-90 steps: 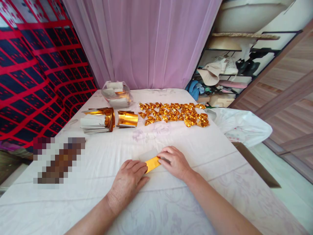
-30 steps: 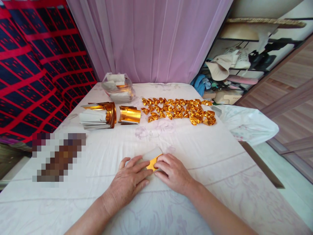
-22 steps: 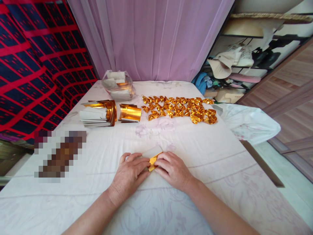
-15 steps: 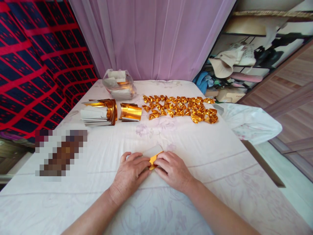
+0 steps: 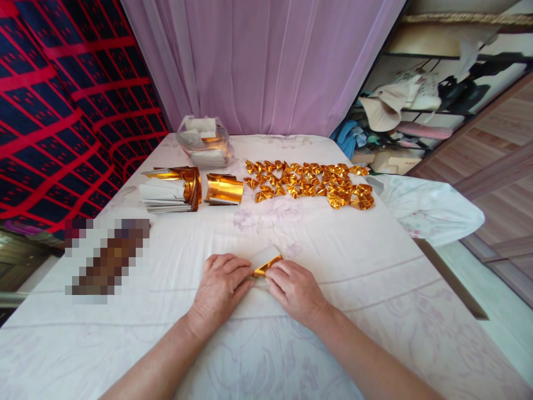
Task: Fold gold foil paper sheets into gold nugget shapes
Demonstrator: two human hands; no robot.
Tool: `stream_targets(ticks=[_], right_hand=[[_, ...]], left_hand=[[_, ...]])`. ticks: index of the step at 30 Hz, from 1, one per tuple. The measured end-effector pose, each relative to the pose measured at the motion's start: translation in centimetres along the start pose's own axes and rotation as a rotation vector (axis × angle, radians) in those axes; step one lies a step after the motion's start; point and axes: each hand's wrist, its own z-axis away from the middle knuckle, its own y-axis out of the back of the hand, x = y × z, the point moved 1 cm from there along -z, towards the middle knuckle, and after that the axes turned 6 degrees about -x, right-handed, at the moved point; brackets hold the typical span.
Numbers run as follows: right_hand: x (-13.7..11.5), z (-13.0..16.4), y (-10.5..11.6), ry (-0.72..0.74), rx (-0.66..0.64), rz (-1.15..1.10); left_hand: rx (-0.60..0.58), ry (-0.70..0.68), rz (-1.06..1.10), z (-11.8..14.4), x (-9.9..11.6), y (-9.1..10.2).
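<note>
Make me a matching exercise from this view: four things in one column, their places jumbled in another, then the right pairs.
Things
1. Foil sheet
2. Clear plastic bag
3. Folded gold pieces
4. Beige cap

Places
A. On the shelves at the right of the view
B. In rows on the tablecloth
C. Between the left hand and the right hand
D. Near the table's far left corner, by the purple curtain

Right pairs: 1-C, 2-D, 3-B, 4-A
</note>
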Motion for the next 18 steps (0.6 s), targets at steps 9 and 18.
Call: stream_targets(ticks=[9, 18], right_hand=[[0.21, 0.14, 0.32, -0.053, -0.037, -0.115], [0.02, -0.11, 0.10, -0.148, -0.020, -0.062]], left_hand=[[0.019, -0.045, -0.055, -0.15, 0.77, -0.22], [-0.064, 0.048, 0.033, -0.23, 0.74, -0.47]])
